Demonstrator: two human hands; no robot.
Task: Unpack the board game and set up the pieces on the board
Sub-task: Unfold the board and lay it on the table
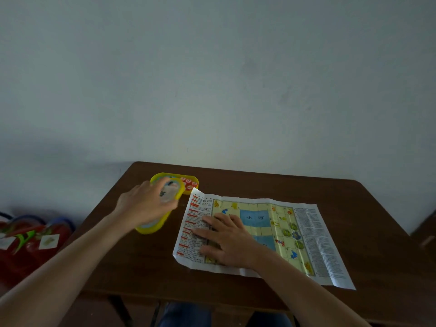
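On the table (141, 267), the right hand (226, 239) lies flat, fingers straight, pinning the creased paper board (283, 232) down, while the left hand (147, 205) grips the yellow lid (153, 227) beside the open piece box (190, 182).

open table (354, 208) right, box (195, 185) apparently crowding left

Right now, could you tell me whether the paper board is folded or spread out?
Spread out: the paper board lies unfolded on the table, with the right hand resting flat on it.
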